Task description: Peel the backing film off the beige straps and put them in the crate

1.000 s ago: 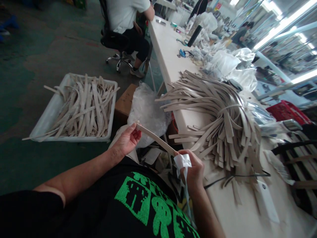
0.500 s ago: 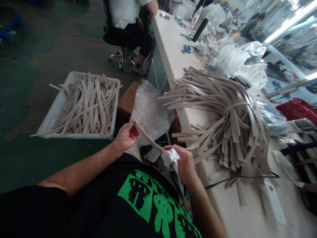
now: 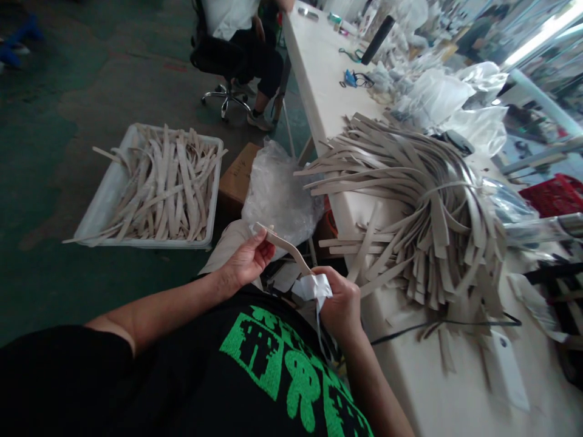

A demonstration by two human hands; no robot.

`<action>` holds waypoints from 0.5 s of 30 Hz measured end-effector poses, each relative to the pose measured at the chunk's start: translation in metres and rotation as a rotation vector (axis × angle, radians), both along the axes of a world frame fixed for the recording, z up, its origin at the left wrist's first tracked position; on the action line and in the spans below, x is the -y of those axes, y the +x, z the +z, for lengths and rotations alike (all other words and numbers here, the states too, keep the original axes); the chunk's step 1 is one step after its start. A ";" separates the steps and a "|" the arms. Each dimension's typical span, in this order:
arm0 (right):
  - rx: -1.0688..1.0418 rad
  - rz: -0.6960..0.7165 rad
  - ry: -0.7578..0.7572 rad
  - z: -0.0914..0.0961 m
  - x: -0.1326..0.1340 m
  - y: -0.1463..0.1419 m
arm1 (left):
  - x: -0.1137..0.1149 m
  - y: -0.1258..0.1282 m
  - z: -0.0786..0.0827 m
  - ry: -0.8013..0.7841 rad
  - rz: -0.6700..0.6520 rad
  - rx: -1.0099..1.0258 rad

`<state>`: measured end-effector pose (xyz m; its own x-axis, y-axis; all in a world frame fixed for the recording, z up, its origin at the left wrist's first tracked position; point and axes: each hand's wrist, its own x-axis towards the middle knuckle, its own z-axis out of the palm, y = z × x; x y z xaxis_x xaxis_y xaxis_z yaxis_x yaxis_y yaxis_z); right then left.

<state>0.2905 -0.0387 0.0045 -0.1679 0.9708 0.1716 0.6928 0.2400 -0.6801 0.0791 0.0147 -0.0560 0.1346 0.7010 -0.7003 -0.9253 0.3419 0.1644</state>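
Note:
My left hand [image 3: 249,261] pinches one end of a narrow beige strip [image 3: 291,247] between thumb and fingers. The strip bows upward as it runs across to my right hand [image 3: 340,298], which is closed around it. A crumpled white cloth or tissue [image 3: 315,287] is also in my right hand, wrapped about the strip. Below that hand hangs a thin grey-white length [image 3: 322,334]; whether it belongs to the same strip I cannot tell. Just right of my hands, a large bundle of similar strips [image 3: 432,212] lies on the table, bound around its middle.
On the floor at left stands a white plastic tub [image 3: 91,212] heaped with loose strips. A cardboard box [image 3: 237,176] and a clear plastic bag [image 3: 282,182] sit beside the white table [image 3: 310,91]. Beyond, a person sits on a wheeled chair [image 3: 218,57]. A white phone-like object [image 3: 510,370] lies nearer.
My left hand has shifted slightly right and down, closer to my right hand. The strip between them now bows upward where it was nearly straight. A pale strip now shows upright beside my right hand.

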 end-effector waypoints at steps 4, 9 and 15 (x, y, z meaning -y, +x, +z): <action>-0.160 0.032 -0.143 -0.001 0.002 0.002 | 0.004 -0.001 -0.002 -0.004 -0.054 0.015; -0.031 -0.031 -0.074 -0.001 0.001 -0.002 | 0.011 0.010 -0.009 0.054 -0.181 0.046; 0.060 -0.083 -0.134 0.002 -0.002 0.016 | 0.006 0.005 -0.025 0.179 -0.155 -0.157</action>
<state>0.3070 -0.0366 0.0069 -0.0925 0.9952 0.0320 0.7468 0.0906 -0.6589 0.0844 0.0089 -0.0808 0.1500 0.7950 -0.5878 -0.8227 0.4301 0.3717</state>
